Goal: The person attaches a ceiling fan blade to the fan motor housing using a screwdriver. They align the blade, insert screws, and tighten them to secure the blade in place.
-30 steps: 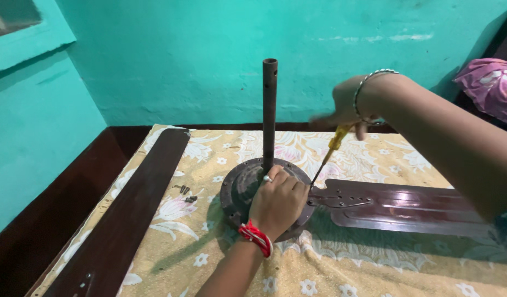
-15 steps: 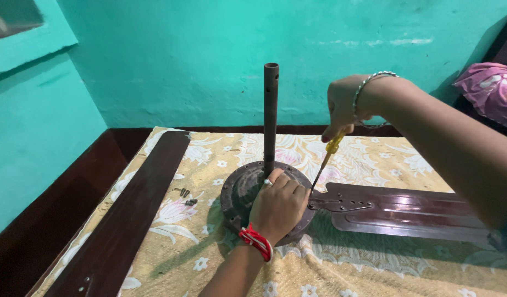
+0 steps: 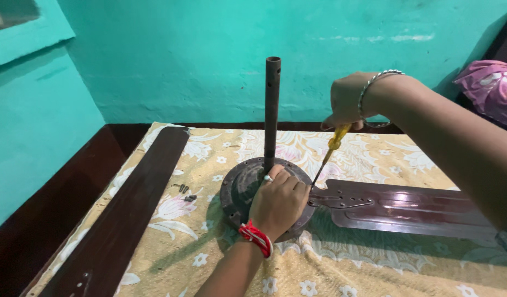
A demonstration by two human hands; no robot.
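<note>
Resting flat mid-surface, the fan motor housing (image 3: 248, 192) is steadied by the left hand (image 3: 278, 201), fingers spread, while the right hand (image 3: 349, 102) clamps a yellow-handled screwdriver (image 3: 327, 157) at one blade bracket (image 3: 341, 199); another blade (image 3: 127, 209) lies detached along the left edge.

Upright rod (image 3: 272, 107) and blades (image 3: 407, 208) crowd the motor (image 3: 239, 190).

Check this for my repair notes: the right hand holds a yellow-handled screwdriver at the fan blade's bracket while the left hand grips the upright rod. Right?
Not quite. In the head view the left hand rests on the round motor housing, not gripping the rod. The right hand does hold the screwdriver at the blade bracket.
</note>
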